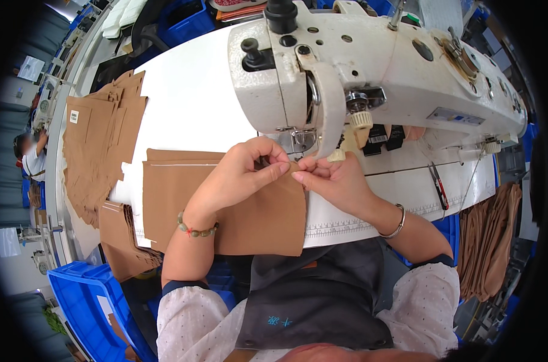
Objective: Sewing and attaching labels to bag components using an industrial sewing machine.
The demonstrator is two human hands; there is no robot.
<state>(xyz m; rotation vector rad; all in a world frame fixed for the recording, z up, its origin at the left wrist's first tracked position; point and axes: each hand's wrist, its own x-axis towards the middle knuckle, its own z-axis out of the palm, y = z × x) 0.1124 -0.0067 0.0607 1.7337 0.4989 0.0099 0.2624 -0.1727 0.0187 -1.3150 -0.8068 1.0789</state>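
Note:
A flat brown fabric panel (pixel 259 220) lies on the white sewing table, its front edge hanging a little over the table's edge. My left hand (pixel 243 172) pinches the panel's upper right corner between thumb and forefinger. Close beside it, my right hand (pixel 337 181) pinches the same corner, thumb against fingers. Both hands are just in front of the needle area of a white sewing machine (pixel 286 78). A second brown layer (pixel 183 155) shows behind the panel, and a pale line runs along its top. The fingers hide the corner itself.
Stacked brown fabric pieces (pixel 96 139) lie at the left, with another folded stack (pixel 120 241) nearer. Red-and-black thread snips (pixel 439 187) rest on the right, behind a printed ruler strip (pixel 346 229). A blue crate (pixel 92 301) stands lower left; brown pieces (pixel 488 241) hang at right.

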